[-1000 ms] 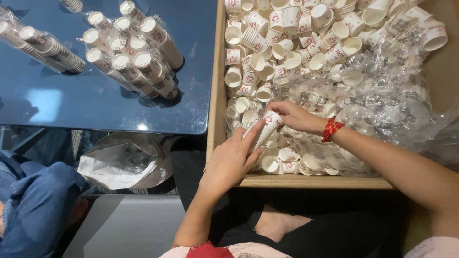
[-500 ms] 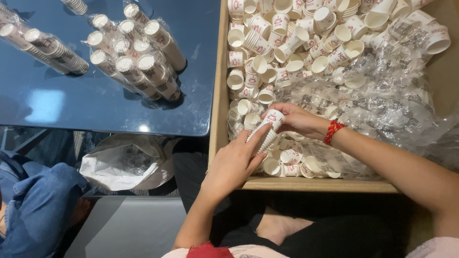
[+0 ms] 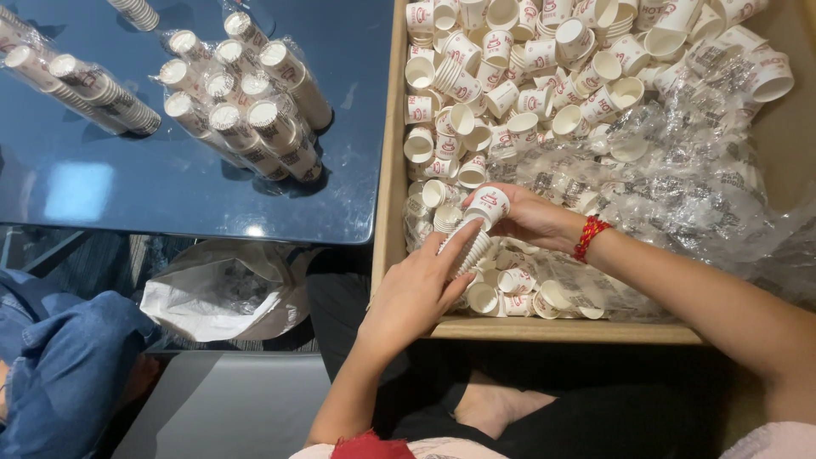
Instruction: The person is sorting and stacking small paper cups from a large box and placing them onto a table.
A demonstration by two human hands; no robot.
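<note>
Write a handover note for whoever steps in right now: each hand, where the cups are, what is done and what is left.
Left hand: fingers laid along the stack of small paper cups, steadying it over the wooden tray.
Right hand: its grip is closed on the top of that stack.
Done: wrapped cup stacks lie in a cluster on the blue table.
Left: many loose cups fill the tray, mixed with clear plastic wrap. The stack in hand is not yet wrapped.
Below the table, a white bag sits on the floor.
</note>
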